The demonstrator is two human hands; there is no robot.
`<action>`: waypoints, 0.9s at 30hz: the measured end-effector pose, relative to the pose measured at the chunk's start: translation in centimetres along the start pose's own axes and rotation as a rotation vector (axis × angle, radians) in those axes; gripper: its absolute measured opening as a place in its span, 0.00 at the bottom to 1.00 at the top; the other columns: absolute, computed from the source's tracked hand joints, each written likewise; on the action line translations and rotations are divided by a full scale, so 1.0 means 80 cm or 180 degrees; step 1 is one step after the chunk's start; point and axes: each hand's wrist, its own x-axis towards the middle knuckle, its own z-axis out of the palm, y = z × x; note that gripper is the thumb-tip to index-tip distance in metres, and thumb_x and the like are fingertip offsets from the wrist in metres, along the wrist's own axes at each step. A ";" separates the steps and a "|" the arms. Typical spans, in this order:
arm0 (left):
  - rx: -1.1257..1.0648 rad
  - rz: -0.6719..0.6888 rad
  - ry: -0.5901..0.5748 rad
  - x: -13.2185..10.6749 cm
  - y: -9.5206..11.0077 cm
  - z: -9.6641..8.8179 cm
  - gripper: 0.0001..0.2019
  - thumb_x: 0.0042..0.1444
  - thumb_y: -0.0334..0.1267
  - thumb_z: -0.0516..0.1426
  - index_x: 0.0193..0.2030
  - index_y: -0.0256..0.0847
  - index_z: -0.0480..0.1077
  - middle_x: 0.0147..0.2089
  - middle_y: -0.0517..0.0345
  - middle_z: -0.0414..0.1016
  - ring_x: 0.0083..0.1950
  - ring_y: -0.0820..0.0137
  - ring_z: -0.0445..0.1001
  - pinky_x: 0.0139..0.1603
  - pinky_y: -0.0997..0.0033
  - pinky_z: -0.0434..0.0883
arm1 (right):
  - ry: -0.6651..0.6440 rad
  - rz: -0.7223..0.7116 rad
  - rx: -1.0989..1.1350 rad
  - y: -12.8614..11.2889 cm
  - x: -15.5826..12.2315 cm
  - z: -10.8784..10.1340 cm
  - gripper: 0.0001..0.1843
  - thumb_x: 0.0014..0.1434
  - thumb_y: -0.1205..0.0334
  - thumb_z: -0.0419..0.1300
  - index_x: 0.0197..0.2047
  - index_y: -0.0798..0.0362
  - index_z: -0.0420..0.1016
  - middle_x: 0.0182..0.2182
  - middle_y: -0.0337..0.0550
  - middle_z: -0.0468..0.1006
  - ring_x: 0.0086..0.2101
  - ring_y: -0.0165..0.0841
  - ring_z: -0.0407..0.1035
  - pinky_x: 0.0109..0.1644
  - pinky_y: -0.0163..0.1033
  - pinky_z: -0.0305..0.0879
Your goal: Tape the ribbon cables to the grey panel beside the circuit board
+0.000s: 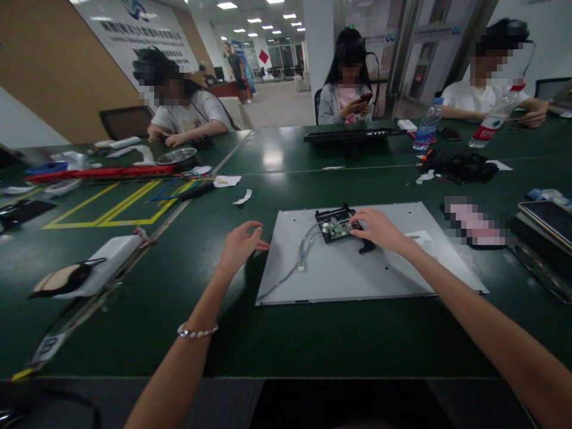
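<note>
A flat grey-white panel (357,271), like the back of a display, lies on the green table before me. On its upper middle sits a green circuit board (336,229) in a black plastic frame (333,214). Grey cables (295,268) run from the board's left side to the panel's lower left corner. My right hand (378,226) reaches over the panel, its fingers pinched at the board's right end; what lies between the fingertips is hidden. At the panel's left edge, my left hand (241,245) hovers with loosely bent fingers apart, holding nothing.
A white power strip (105,265) and a pink phone (476,221) flank the panel. Farther back are a black monitor-like piece (353,136), two bottles, a black cable bundle (460,167) and a red bar (102,171). Three people sit across the table.
</note>
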 end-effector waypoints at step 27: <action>0.1338 0.0886 0.0593 -0.011 0.031 0.022 0.17 0.62 0.39 0.48 0.55 0.40 0.69 0.46 0.52 0.79 0.50 0.62 0.76 0.57 0.64 0.68 | 0.0369 -0.0058 0.0679 0.028 -0.087 -0.004 0.07 0.58 0.58 0.63 0.40 0.49 0.74 0.45 0.46 0.76 0.55 0.45 0.66 0.57 0.58 0.59</action>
